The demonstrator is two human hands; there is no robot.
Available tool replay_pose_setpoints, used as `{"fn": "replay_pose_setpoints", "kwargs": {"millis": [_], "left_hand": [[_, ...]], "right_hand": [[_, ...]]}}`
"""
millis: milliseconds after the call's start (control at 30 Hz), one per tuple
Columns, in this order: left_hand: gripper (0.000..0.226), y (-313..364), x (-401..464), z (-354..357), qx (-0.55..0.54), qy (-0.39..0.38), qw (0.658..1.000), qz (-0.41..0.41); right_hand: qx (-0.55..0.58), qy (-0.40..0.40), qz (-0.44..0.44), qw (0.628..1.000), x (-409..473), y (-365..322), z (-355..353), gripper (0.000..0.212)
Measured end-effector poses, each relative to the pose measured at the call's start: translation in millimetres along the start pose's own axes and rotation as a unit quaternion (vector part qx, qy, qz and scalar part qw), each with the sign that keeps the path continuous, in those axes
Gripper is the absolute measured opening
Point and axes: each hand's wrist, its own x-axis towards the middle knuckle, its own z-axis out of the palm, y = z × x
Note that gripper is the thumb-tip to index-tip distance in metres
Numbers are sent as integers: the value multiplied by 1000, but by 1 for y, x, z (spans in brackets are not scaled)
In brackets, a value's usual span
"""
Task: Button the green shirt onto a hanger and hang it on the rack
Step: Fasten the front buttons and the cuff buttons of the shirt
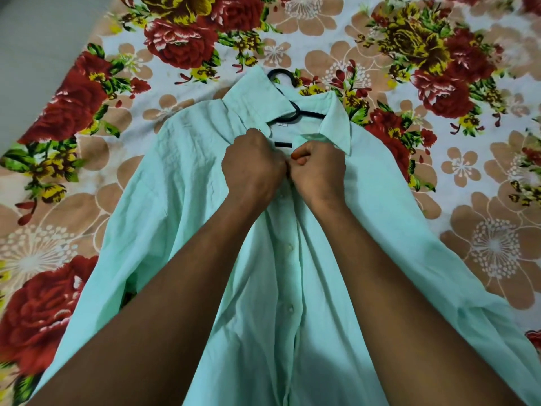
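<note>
— Where, the green shirt (181, 218)?
— Spread flat on a floral bedsheet (439, 68), black hanger (285, 83) inside, hook poking out past the collar.
— And the hands?
— Left hand (253, 168) and right hand (319, 172) touching just below the collar, fingers curled tight, pinching the shirt's front edges together.

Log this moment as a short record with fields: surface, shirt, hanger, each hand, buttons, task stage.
surface: floral bedsheet
shirt: green shirt lying front-up, sleeves spread
hanger: black hanger inside the collar, hook sticking out above it
left hand: left hand grips the placket near the collar
right hand: right hand pinches the opposite placket edge
buttons: two lower buttons visible along the placket; whether they are fastened is unclear
task stage: working near the top of the placket; no rack in view
</note>
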Motion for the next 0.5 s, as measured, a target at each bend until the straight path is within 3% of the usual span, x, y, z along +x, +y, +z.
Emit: {"fn": "replay_pose_setpoints", "kwargs": {"millis": [67, 267, 500], "left_hand": [[21, -5, 3, 0, 15, -5, 1000, 12], [42, 0, -1, -5, 59, 7, 997, 44], [8, -5, -2, -4, 64, 21, 996, 56]], "right_hand": [[-12, 17, -5, 1000, 1, -1, 0, 6], [22, 59, -21, 998, -2, -7, -7, 6], [79, 37, 19, 996, -4, -5, -5, 5]]}}
